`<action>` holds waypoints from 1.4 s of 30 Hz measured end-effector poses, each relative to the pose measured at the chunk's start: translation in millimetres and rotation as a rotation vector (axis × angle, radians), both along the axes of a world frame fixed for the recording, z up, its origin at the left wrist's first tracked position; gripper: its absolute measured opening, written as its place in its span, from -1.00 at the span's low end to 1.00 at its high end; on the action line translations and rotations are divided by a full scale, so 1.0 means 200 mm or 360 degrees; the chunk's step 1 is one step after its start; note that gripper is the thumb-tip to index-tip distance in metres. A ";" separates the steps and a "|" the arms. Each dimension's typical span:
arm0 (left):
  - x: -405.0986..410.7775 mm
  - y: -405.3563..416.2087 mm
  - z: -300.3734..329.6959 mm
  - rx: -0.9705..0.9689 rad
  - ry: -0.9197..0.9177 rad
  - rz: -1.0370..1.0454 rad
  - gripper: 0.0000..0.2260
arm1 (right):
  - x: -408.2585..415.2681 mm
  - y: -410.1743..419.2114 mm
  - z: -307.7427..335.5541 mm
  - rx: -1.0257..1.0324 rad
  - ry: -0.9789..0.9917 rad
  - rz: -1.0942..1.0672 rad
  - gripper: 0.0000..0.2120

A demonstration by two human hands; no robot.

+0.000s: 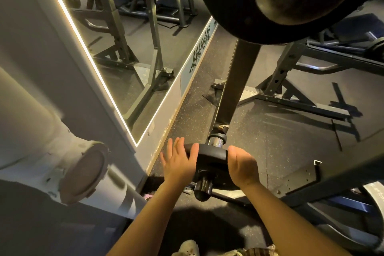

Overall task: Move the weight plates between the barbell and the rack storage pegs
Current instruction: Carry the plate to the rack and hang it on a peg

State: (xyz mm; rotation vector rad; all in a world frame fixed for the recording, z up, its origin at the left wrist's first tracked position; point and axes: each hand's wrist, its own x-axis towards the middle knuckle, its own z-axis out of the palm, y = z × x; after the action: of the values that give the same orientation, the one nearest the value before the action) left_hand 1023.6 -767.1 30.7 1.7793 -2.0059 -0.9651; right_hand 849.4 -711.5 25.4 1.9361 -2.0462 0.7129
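A small black round weight plate point(209, 157) sits on a storage peg point(204, 188) low on the dark steel rack upright point(234, 87), with the peg's black end sticking out toward the camera and a chrome sleeve point(215, 141) showing behind the plate. The left hand point(178, 160) lies against the plate's left rim with fingers straight and spread, thumb laid over the edge. The right hand point(242, 165) cups the right rim, thumb on top; its fingers are hidden behind the plate, so how far they curl cannot be told. The two hands are apart, one on each side of the plate.

Above, a large black plate point(291, 0) fills the top of the view, blurred by closeness. The floor point(270, 122) is dark speckled rubber matting, crossed by the rack's grey base beams point(295, 106) and their shadows. To the left a tall wall mirror point(124, 48) with a lit edge strip reflects more rack frames and a blue padded bench. A pale grey pipe with a round flange point(83, 172) runs along the lower left. At the right edge stands another rack with a bench point(353, 29). A light shoe point(188, 248) shows at the bottom.
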 end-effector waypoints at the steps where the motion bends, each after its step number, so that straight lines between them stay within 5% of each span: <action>1: -0.03 0.01 0.03 -0.0088 -0.0019 -0.0090 -0.41 | -0.03 0.04 -0.02 0.0046 -0.0152 -0.0045 -0.62; 5: -0.12 0.06 0.06 -0.0487 -0.0159 -0.0454 -0.28 | -0.13 0.18 -0.09 0.0544 -0.1172 -0.0463 -0.53; 7: -0.13 0.04 0.05 -0.0553 -0.0231 -0.0511 -0.29 | -0.16 0.20 -0.10 0.0647 -0.1307 -0.0550 -0.45; 11: -0.09 -0.01 0.06 -0.0449 -0.0222 -0.0677 -0.52 | -0.10 0.10 -0.01 0.0493 -0.1026 -0.0398 -0.40; 14: -0.01 -0.04 0.09 -0.0289 0.0148 -0.0545 -0.58 | 0.02 -0.02 0.15 0.0416 -0.1093 -0.0168 -0.73; 16: 0.04 -0.04 0.06 -0.0201 0.0437 -0.0213 -0.60 | 0.13 -0.11 0.27 0.0640 -0.1092 -0.0015 -0.71; 19: 0.10 -0.05 0.02 0.0083 0.0713 0.0437 -0.59 | 0.24 -0.19 0.34 0.0948 -0.0596 -0.0054 -0.55; 22: 0.15 -0.07 -0.03 0.0305 0.0580 0.0439 -0.52 | 0.26 -0.17 0.27 0.0644 -0.0119 -0.0058 -0.59; 28: 0.15 -0.03 -0.13 0.0604 0.0700 0.0490 -0.32 | 0.12 -0.07 0.09 -0.0100 0.0114 -0.0108 -0.61; 32: 0.12 -0.01 -0.09 0.0697 0.0743 0.0341 -0.21 | -0.04 0.05 0.00 0.0042 -0.0215 -0.0126 -0.45; 36: 0.04 -0.05 0.00 0.0462 0.0646 0.0039 -0.39 | -0.22 0.21 -0.05 0.0871 -0.0917 -0.0512 -0.48; 40: -0.03 -0.06 0.01 0.0257 0.0344 -0.0015 -0.46 | -0.20 0.22 -0.01 0.0679 -0.1407 -0.0541 -0.40; 42: -0.03 -0.07 0.00 0.0204 0.0265 -0.0053 -0.48 | -0.14 0.14 0.04 0.0500 -0.1190 -0.0414 -0.53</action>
State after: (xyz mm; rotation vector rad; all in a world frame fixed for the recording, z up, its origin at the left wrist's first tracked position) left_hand 1016.7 -780.8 31.3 1.6710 -1.9149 -1.2344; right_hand 821.2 -684.1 32.4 1.6266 -2.9329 1.2478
